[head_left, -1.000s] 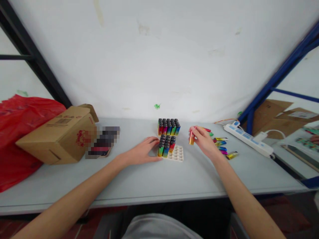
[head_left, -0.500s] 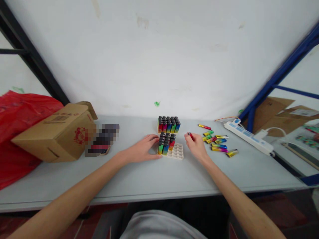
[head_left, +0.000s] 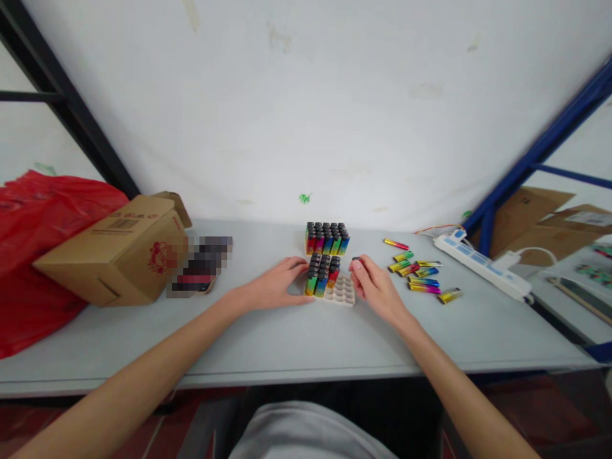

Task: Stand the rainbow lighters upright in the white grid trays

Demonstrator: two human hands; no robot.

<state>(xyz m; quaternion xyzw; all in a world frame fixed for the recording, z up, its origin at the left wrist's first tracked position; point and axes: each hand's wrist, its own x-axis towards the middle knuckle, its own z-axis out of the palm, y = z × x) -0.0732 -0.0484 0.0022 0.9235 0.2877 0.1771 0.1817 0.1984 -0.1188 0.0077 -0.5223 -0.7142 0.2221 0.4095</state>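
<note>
A pale tray point(head_left: 345, 294) with round holes holds upright multicoloured lighters point(head_left: 322, 280) in its left part; its right part shows bare holes. My left hand point(head_left: 278, 285) is spread at the tray's left side, thumb by the front corner and fingers beside the lighters. Just right of the tray, my right hand point(head_left: 373, 285) is closed on a lighter point(head_left: 356, 259), of which only the dark top shows. Behind the tray stands a full block of upright lighters point(head_left: 327, 239). Several loose lighters point(head_left: 415, 269) lie on the table to the right.
On the left are a cardboard box point(head_left: 115, 252), a red bag point(head_left: 43, 255) and a blurred-out item point(head_left: 201, 264). A white power strip point(head_left: 482, 266) with cables lies at the right, near a blue metal frame point(head_left: 488, 223). The table point(head_left: 287, 344) meets a white wall.
My right hand has moved slightly left, closer to the tray, and turned, so less of its lighter shows. My left hand stays beside the tray. The whole view has shifted slightly.
</note>
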